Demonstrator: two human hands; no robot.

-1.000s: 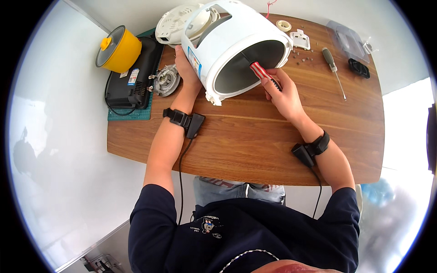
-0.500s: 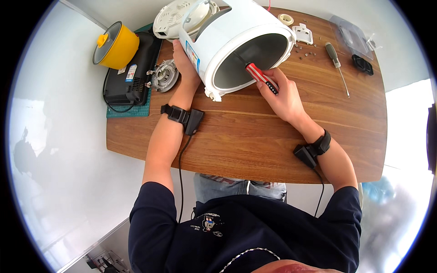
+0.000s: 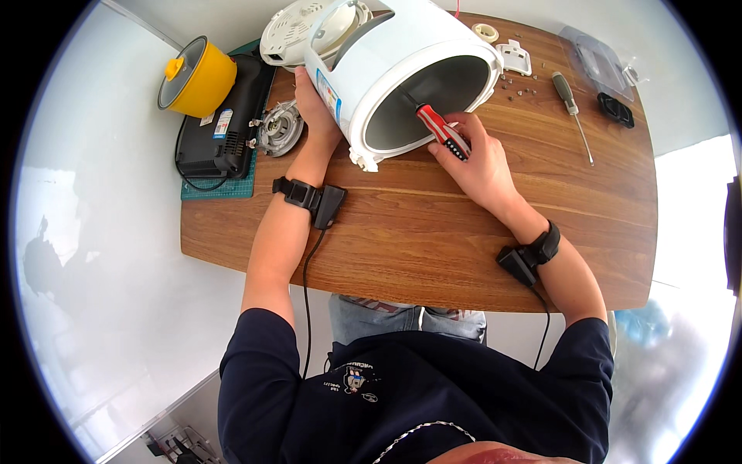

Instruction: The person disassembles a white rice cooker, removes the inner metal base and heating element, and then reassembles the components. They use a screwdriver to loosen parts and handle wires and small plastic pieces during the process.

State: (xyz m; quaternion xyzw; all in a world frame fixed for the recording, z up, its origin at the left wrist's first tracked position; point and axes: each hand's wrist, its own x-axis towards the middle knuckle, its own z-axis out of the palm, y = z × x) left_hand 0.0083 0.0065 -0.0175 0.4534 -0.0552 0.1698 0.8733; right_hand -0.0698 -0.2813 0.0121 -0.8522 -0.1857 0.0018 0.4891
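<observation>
- The right hand (image 3: 485, 168) pinches a red, white and black screwdriver (image 3: 441, 131) between thumb and fingers, the grip drawn in to the width of the handle.
- From that grip the screwdriver points away from the person and to the left, its dark shaft reaching into the open mouth of a white cylindrical appliance housing (image 3: 417, 46); where its tip rests is lost in the shadowed interior.
- The housing lies just beyond and left of the right hand, tipped over, its mouth toward the person and its long axis running away and slightly left, roughly in line with the screwdriver.
- The right hand is the nearer to the mouth; the left hand (image 3: 317, 112) braces the outer wall, palm against it, and how far its fingers curl cannot be told.
- Just left of the left hand sits a round metal heating plate (image 3: 280, 131); beyond it, a white vented base (image 3: 287, 37).
- Beyond the right hand and to its right, loose screws (image 3: 519, 91) and a grey-handled screwdriver (image 3: 566, 94) lie on the wooden table (image 3: 417, 240).
</observation>
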